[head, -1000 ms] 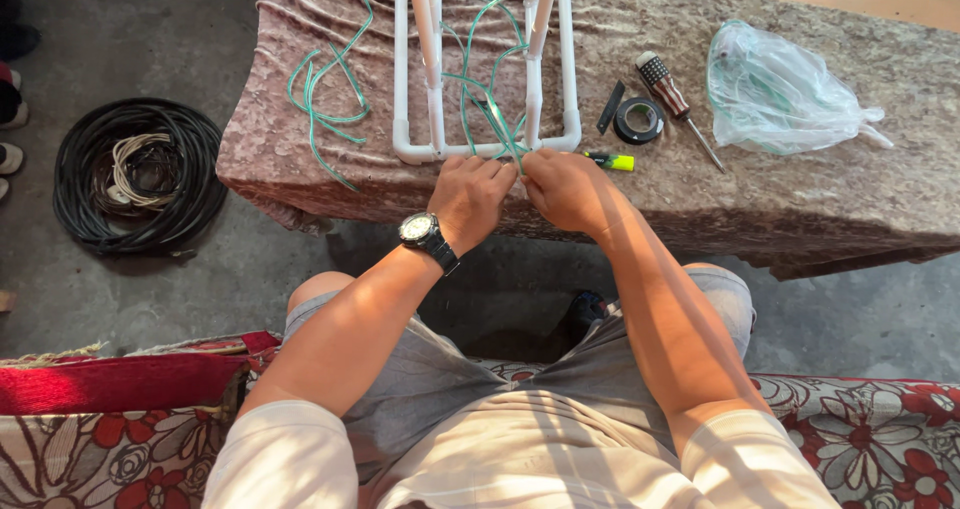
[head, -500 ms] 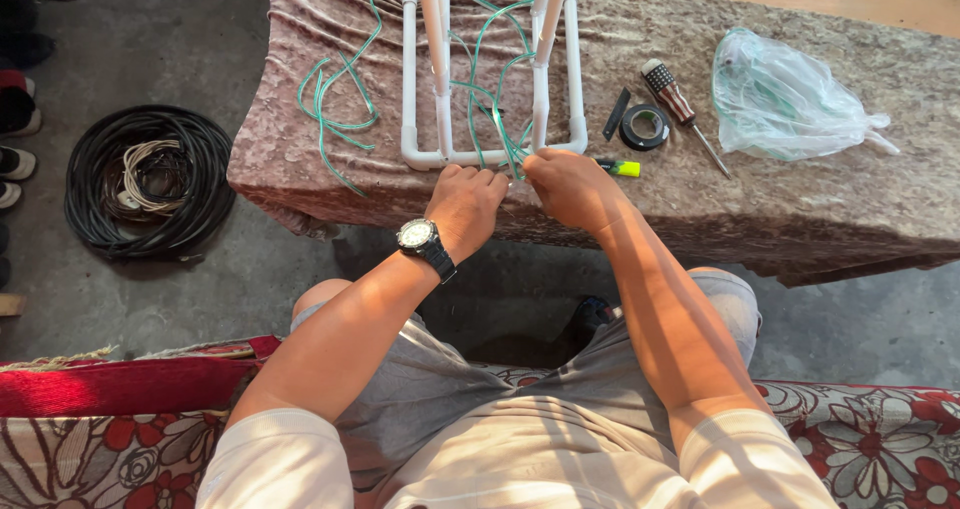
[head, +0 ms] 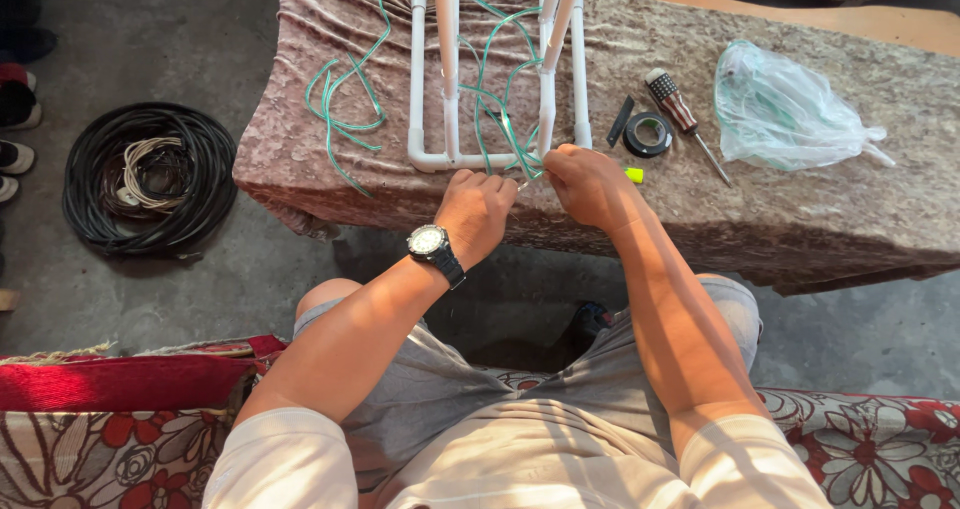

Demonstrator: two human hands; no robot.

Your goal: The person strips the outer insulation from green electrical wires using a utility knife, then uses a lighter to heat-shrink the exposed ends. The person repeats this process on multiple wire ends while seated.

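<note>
A white plastic pipe frame [head: 430, 89] stands on a low table covered with a mottled brown cloth [head: 800, 209]. Thin green wires [head: 500, 99] run through the frame and trail off to its left. My left hand [head: 478, 212], with a wristwatch, and my right hand [head: 588, 181] meet at the frame's near edge. Both pinch the green wires where they gather at the near right corner.
Right of the frame lie a roll of black tape [head: 648, 134], a screwdriver [head: 682, 114], a small yellow-green piece [head: 634, 175] and a clear plastic bag [head: 785, 109]. Coiled black cable [head: 150, 179] sits on the concrete floor at left. A red flowered cushion [head: 100, 419] is under me.
The view has shifted slightly as my head moved. Both hands stay at the frame's near edge on the green wires, with only small finger movement.
</note>
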